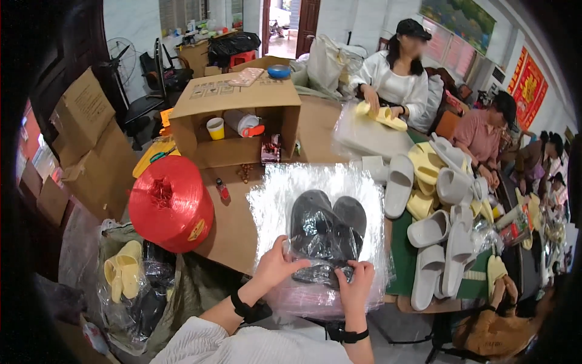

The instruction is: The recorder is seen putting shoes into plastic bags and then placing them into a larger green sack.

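A pair of black slippers (312,218) lies inside a clear plastic bag (309,250) on a stack of shiny clear bags (273,206) in front of me. On the bag's near left side, my left hand (279,267) grips its edge, thumb pointing inward. My right hand (356,282) pinches the near right corner, thumb and fingers closed on the film. The bag's near end folds over the slippers' ends between my hands.
Grey slippers (430,262) and yellow slippers (426,164) are heaped on the right. A red twine roll (171,203) and an open carton (235,97) stand left and beyond. A sack (112,233) of bagged slippers sits lower left. Across the table, a co-worker (394,79) handles yellow slippers.
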A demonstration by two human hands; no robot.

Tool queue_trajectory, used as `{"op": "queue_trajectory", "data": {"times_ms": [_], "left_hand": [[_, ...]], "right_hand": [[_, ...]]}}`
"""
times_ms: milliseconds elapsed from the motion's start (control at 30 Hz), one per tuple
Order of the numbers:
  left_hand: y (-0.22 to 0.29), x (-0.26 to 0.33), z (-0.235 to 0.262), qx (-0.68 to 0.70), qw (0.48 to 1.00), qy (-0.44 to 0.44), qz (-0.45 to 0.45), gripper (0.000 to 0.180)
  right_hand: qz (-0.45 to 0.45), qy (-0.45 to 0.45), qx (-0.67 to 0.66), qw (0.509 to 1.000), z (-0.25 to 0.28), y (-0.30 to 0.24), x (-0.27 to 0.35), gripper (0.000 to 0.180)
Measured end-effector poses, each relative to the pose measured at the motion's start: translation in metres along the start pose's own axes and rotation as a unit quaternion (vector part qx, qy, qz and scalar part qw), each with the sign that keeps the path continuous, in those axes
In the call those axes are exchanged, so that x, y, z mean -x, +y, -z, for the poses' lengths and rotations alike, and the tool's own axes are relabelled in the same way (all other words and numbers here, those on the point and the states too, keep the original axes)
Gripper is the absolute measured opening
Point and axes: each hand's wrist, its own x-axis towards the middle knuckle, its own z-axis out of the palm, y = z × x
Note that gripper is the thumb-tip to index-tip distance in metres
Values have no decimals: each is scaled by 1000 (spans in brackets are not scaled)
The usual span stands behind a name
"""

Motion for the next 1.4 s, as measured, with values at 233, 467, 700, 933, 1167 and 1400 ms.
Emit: {"op": "queue_trajectory", "data": {"times_ms": [233,467,700,933,1167,1400], "left_hand": [[-16,-21,-4,112,993,-32,-26,63],[-20,-9,-14,167,984,-38,-51,36],[-22,19,2,367,921,-125,-20,34],[-12,48,13,519,821,-238,4,62],[-35,67,23,496,847,-188,36,65],[-59,107,145,339,932,79,-101,74]], "right_hand": [[2,1,-30,1000,-3,1,0,37],[-45,77,-58,994,2,-7,5,70],[-31,88,-92,991,24,-22,7,101],[-205,-20,-349,914,26,-43,14,94],[-134,-41,-310,940,-4,-54,31,89],[-31,-170,-330,928,11,-78,19,80]]}}
